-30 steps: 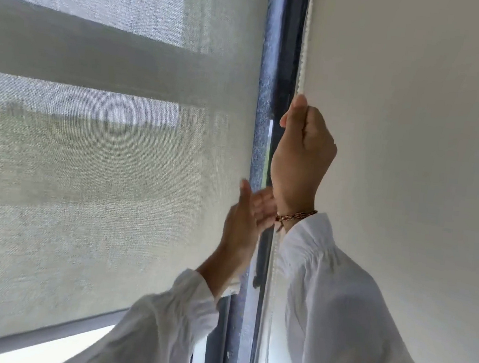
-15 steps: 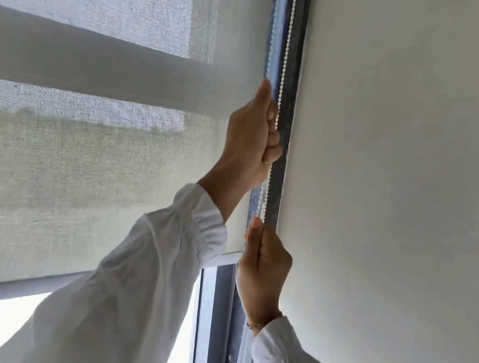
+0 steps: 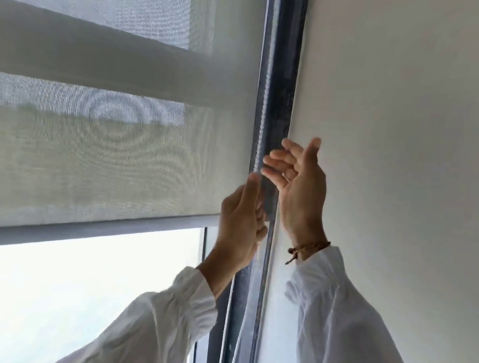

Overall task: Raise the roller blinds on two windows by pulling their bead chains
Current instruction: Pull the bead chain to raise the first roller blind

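A grey mesh roller blind (image 3: 111,150) covers the upper part of the window, its bottom bar (image 3: 79,231) slanting across the pane. The white bead chain (image 3: 264,101) hangs along the dark window frame at the blind's right edge and loops down to the lower edge of view. My left hand (image 3: 241,226) is closed around the chain just beside the bottom bar's right end. My right hand (image 3: 298,187) is a little higher and to the right, fingers spread, holding nothing and close to the chain.
A plain white wall (image 3: 405,169) fills the right side, directly beside the dark window frame (image 3: 285,68). Bright uncovered glass (image 3: 72,297) shows under the blind. White sleeves cover both forearms; a brown cord bracelet (image 3: 308,247) is on the right wrist.
My left hand has pulled the chain down from high on the frame. My right hand has let go and risen, now open. The blind's bottom bar sits higher, showing more glass.
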`<state>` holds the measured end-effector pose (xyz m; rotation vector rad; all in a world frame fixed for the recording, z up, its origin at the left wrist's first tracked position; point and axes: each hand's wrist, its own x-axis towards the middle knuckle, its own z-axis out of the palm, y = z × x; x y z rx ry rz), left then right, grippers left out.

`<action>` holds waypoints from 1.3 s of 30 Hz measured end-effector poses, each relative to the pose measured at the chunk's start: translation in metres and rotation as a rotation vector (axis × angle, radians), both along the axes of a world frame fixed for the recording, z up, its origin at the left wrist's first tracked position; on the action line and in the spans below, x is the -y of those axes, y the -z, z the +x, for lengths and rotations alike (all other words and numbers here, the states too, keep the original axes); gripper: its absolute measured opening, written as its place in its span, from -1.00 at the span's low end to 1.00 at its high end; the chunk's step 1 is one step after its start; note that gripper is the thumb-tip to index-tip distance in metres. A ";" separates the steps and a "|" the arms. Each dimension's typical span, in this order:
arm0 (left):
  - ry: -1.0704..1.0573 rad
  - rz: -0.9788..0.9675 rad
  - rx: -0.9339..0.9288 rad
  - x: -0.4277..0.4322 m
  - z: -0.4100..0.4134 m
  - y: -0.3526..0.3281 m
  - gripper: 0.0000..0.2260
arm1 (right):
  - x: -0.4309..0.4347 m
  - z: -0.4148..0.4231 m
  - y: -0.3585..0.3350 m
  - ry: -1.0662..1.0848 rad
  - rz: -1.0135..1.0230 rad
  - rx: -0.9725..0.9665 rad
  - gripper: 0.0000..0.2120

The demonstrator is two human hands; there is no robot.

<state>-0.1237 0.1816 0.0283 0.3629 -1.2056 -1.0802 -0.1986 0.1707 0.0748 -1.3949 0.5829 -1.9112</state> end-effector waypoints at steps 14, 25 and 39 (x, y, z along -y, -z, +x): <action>0.040 0.220 0.110 -0.002 -0.014 0.065 -0.56 | 0.014 0.023 -0.035 0.589 -0.213 -0.092 -0.64; 0.077 0.171 0.243 0.028 0.010 0.015 -0.49 | 0.000 0.022 0.056 0.724 -0.361 -0.161 -0.65; -0.097 -0.108 -0.033 -0.015 0.012 -0.097 -0.64 | -0.008 0.051 0.095 0.630 -0.321 -0.231 -0.46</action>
